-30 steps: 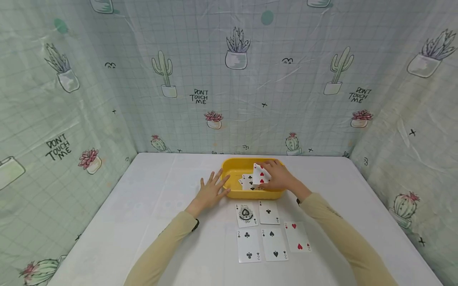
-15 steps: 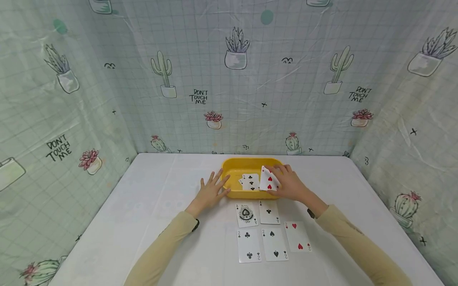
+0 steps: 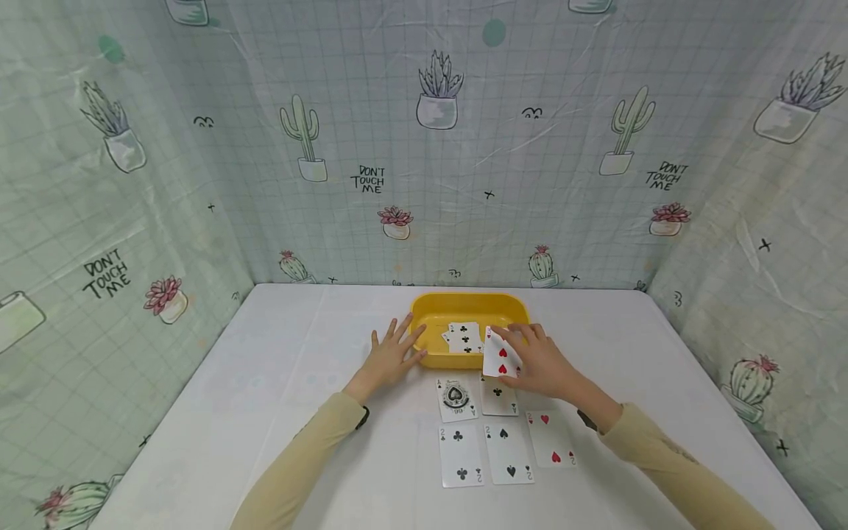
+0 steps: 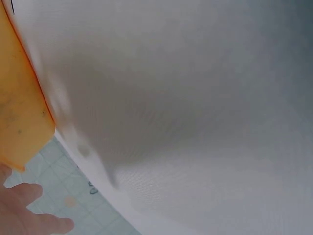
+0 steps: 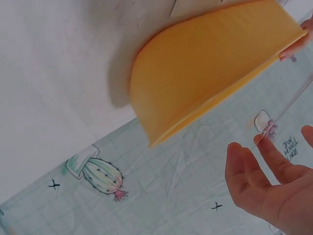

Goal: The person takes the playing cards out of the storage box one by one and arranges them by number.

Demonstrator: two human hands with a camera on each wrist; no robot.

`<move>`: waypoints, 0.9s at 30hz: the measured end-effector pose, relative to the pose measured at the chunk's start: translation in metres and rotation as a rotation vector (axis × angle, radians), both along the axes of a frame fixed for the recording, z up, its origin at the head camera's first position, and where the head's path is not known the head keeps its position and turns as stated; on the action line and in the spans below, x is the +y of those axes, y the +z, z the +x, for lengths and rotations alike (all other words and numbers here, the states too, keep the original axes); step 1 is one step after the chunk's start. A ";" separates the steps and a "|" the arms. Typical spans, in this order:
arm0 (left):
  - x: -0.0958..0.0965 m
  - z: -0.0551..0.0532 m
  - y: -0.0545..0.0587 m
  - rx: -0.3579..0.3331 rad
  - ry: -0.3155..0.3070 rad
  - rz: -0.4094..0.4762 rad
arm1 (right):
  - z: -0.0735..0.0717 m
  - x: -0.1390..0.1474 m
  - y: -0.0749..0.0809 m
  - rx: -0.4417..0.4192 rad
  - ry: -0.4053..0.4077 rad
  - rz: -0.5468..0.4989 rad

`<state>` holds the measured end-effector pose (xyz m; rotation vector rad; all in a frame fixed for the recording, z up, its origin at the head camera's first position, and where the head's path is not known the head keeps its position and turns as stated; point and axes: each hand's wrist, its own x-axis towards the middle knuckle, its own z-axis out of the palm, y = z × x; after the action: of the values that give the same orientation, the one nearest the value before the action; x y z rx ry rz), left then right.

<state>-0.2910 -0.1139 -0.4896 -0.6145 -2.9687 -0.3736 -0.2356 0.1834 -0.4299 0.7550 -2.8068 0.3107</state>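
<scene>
The counter (image 3: 371,464) carries a yellow tray (image 3: 440,361), far side. Left hand (image 3: 389,355): fingers spread apart at the tray's left end. Right hand (image 3: 546,366), nearer: fingers clamped on the heart card (image 3: 494,361), left of palm, by the tray's near rim, long axis near-to-far.

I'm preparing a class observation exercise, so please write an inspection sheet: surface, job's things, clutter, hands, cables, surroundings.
Surface: white table, flat-looking.
Job's things: ace of spades and ace of clubs in a far row; two of clubs, two of spades, two of hearts in a near row; yellow tray holding three of clubs over another card.
Clutter: nothing seen.
Hands: left hand, fingers spread, at the tray's left end; right hand pinches a hearts card, number unclear.
Cables: nothing seen.
Surroundings: cloth printed with potted cacti and succulents.
</scene>
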 end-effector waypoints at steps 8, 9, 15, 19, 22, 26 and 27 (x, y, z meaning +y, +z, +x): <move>0.000 0.002 0.001 0.001 -0.005 0.010 | 0.026 -0.008 -0.004 -0.025 -0.001 -0.004; 0.000 0.002 0.002 0.000 -0.005 0.011 | 0.030 -0.009 -0.006 -0.029 0.004 0.003; 0.000 0.001 0.002 0.004 -0.008 0.025 | 0.050 -0.018 -0.014 -0.077 0.063 0.026; 0.000 0.001 0.001 0.004 -0.009 0.026 | 0.063 -0.023 -0.019 -0.118 0.127 0.062; 0.000 0.002 0.001 -0.001 -0.009 0.028 | 0.072 -0.026 -0.022 -0.155 0.169 0.102; 0.001 0.002 0.001 -0.007 -0.001 0.018 | 0.083 -0.030 -0.027 -0.197 0.225 0.137; 0.001 0.002 0.000 -0.008 0.000 0.015 | 0.085 -0.030 -0.029 -0.196 0.236 0.146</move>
<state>-0.2891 -0.1132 -0.4892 -0.6124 -2.9706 -0.3993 -0.1506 0.1530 -0.4587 1.1518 -2.9496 0.2307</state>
